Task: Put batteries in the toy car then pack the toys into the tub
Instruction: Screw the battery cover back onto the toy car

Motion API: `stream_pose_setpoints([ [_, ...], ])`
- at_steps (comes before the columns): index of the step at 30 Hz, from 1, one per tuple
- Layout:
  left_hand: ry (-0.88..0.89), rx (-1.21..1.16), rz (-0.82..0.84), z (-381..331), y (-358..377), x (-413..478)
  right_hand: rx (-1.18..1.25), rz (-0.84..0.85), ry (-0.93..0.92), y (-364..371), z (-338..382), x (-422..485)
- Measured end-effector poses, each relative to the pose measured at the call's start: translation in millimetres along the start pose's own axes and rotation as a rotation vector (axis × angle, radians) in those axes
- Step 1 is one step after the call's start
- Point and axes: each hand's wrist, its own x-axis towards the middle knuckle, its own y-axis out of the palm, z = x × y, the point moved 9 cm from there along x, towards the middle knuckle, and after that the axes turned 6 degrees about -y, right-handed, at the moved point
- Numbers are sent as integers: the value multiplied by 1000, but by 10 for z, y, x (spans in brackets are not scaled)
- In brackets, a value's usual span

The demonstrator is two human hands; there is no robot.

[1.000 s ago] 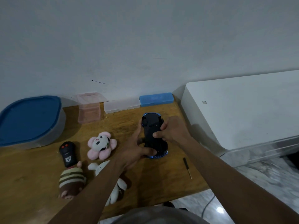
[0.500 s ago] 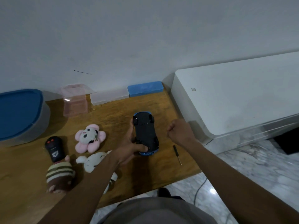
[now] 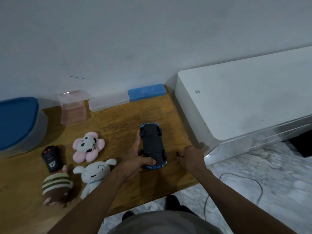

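Two grips logged | left grip (image 3: 133, 162) kept curled round upturned toy car (image 3: 152, 144) on tabletop (image 3: 118, 125) | right grip (image 3: 191, 157) shifted since, now closed on screwdriver (image 3: 177, 153).

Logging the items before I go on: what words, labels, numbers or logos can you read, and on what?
Nothing here reads as legible text.
Remote control: a pale emblem with small print above it, too blurred to read.
White box: one small mark on its top, too small to read.
Blue case: faint pale marks on the lid, unreadable.
Toy car underside: no legible print.
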Motion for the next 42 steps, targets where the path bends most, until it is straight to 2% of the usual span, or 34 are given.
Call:
stream_pose_setpoints([
  [4,2,-7,-4,-56,28,-9,3,12,-19,9,65,39],
  [8,27,-19,-2,-175,38,-7,78,-81,-61,-326,350,145],
  [13,108,-3,14,-406,-4,-35,393,-273,-237,-988,924,170],
  [16,166,39,25,-564,-42,-77,667,-323,-389,-1288,1288,52],
  [18,190,54,21,-647,-76,-101,768,-338,-483,-1399,1495,-46],
  [23,304,152,2,-896,-99,-194,800,-390,-699,-1422,1855,-208],
  [26,356,221,3,-1006,-109,-265,802,-527,-782,-1471,1932,-301],
  [29,372,256,-13,-1074,-170,-316,687,-669,-863,-1500,2004,-393],
  [31,363,252,-26,-1106,-222,-344,687,-708,-886,-1476,2018,-400],
  [42,344,138,-44,-1258,-415,-369,727,-657,-946,-1318,2096,-290],
])
